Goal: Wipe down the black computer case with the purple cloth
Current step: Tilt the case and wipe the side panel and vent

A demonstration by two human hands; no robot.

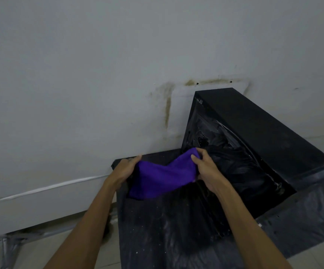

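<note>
A purple cloth [161, 177] hangs stretched between both hands, above the black plastic sheet. My left hand [125, 169] grips its left edge, and my right hand [205, 167] pinches its upper right corner. The black computer case [254, 133] stands on the floor to the right, tilted in view, its open or glass side facing me with dark parts inside. The cloth's right end is close to the case's lower left corner; whether it touches the case I cannot tell.
A black plastic sheet [167, 230] covers the tiled floor under the case and hands. A stained white wall [99, 74] rises just behind. A pale skirting strip [41, 191] and grey taped cables [6, 243] run along the lower left.
</note>
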